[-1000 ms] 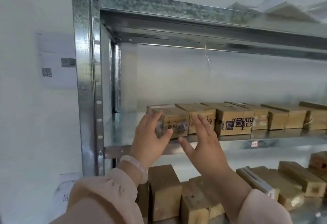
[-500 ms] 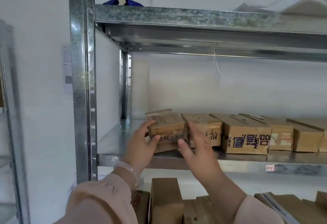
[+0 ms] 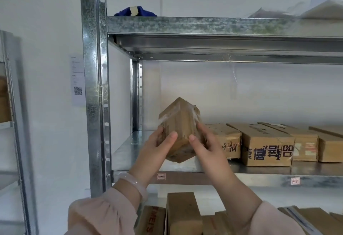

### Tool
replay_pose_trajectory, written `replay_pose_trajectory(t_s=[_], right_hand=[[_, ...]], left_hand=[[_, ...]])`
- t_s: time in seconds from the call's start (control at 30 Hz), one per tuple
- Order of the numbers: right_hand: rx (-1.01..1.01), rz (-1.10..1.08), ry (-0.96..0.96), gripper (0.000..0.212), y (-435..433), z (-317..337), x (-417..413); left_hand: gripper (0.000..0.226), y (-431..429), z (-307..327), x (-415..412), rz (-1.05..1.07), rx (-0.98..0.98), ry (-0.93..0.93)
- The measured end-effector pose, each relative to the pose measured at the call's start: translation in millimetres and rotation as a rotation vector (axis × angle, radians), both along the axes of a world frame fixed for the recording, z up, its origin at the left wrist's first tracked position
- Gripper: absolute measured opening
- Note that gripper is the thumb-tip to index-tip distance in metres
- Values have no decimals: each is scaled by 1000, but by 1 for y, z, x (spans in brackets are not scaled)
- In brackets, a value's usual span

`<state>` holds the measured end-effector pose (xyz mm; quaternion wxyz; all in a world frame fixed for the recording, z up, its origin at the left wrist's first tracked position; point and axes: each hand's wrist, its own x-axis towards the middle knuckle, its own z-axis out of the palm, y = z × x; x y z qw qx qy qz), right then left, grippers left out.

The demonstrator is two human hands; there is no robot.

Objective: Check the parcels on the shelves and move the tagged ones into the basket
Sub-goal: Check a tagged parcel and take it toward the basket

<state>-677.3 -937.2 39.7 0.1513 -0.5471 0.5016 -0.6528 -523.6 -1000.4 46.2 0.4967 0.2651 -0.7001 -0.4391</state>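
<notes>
A QR-code notice (image 3: 77, 80) hangs on the white wall (image 3: 46, 30).

Bright, even light; sheen on the galvanised steel upright (image 3: 92, 67); the taped brown cardboard parcel (image 3: 179, 129) slightly blurred.

Both my arms rise from the bottom edge of the frame and converge toward its centre. My left hand (image 3: 157, 149) grips the parcel (image 3: 180, 119) from the left, thumb laid across its near face, fingers wrapped behind. My right hand (image 3: 207, 147) clasps it from the right, thumb forward; its other fingers seem to curl round the far side, mostly hidden. Pink sleeves (image 3: 100, 216) cover both forearms, wrists bare.
</notes>
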Motion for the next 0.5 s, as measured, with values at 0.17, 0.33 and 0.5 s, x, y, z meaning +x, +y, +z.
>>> replay_pose_trajectory(t_s=[0.17, 0.33, 0.5], right_hand=[[-50, 1, 72, 60, -3, 3, 15], [116, 82, -130, 69, -13, 0, 16], [106, 108, -231, 53, -22, 0, 31]], left_hand=[[75, -4, 9, -1, -90, 184, 89], [25, -18, -2, 14, -284, 525, 429], [23, -29, -2, 22, -171, 430, 364]])
